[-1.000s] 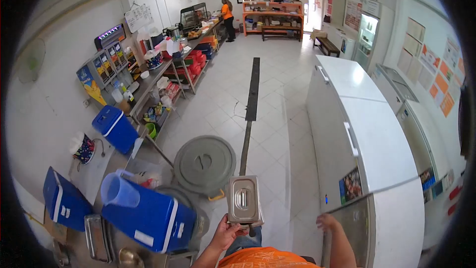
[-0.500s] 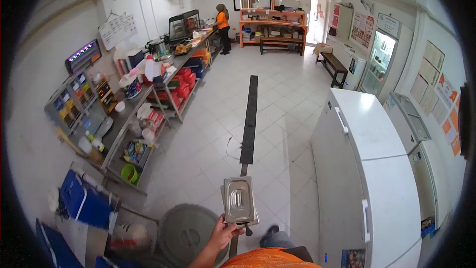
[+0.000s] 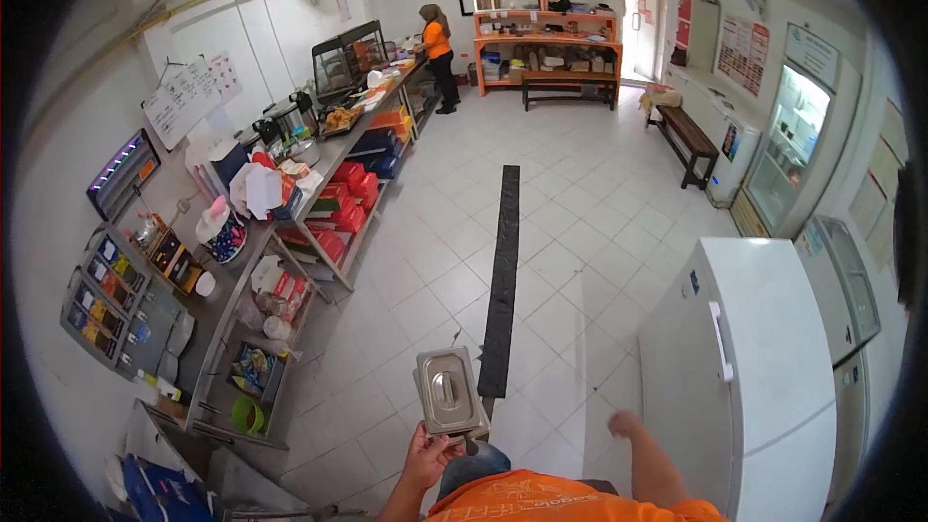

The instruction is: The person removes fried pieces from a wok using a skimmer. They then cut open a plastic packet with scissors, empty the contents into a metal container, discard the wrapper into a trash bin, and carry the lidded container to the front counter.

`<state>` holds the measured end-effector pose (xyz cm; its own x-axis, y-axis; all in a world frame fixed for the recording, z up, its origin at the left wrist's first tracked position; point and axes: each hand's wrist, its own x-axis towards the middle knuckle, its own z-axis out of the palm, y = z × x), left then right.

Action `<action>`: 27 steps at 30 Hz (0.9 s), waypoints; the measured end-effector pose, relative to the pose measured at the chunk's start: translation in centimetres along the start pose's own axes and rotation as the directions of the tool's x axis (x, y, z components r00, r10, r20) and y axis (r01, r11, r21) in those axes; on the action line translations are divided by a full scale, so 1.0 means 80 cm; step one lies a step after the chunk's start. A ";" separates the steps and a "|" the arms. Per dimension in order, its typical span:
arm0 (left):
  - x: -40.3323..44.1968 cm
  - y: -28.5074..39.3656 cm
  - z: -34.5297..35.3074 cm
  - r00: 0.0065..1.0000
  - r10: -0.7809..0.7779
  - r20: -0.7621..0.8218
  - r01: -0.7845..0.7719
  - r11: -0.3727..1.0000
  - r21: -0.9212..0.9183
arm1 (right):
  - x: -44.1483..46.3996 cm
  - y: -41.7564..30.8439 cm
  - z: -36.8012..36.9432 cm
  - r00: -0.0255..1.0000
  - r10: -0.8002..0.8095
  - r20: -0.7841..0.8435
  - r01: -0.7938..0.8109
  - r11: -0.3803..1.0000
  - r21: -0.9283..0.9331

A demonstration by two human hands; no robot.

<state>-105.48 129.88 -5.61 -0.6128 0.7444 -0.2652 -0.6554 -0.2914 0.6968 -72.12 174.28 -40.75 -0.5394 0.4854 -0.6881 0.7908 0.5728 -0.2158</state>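
A small lidded steel pan (image 3: 450,390) is held level before my body, low in the middle of the view. My left hand (image 3: 427,456) grips its near edge, with the thumb on top. A dark handle end shows at the pan's near right corner. My right hand (image 3: 625,424) hangs at the right, nearest to the white chest freezer (image 3: 744,329); its fingers are too small and blurred to read.
Steel shelving (image 3: 232,358) runs along the left with red boxes (image 3: 333,213), a green bucket (image 3: 247,414) and drink dispensers. A black strip (image 3: 501,280) lies on the floor. A person (image 3: 438,53) stands at the far counter. A bench (image 3: 683,140) and display fridge (image 3: 788,145) are at right.
The view has moved forward along the room; the grey lidded bin and blue coolers have slid down, mostly out of sight. My left hand still holds the pan. My right hand has come back into view.
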 end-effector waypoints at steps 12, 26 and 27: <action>0.508 0.176 0.011 1.000 0.007 -0.009 -0.007 1.000 -0.016 | 0.330 -0.179 -0.371 0.938 -0.294 -0.183 0.338 0.892 0.299; 1.169 0.398 0.032 0.989 0.145 0.026 -0.146 0.988 0.041 | 0.679 -0.287 -0.684 0.900 0.152 0.407 -0.251 0.947 0.201; 1.202 0.415 0.045 0.989 0.148 -0.016 -0.148 0.989 0.001 | 0.730 -0.299 -0.724 0.900 0.127 0.417 -0.199 0.971 0.134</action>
<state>-184.57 193.97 -5.55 -0.7102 0.6833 -0.1695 -0.5567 -0.3976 0.7294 -139.31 227.20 -35.65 -0.2642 0.2348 -0.9355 0.9139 0.3708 -0.1650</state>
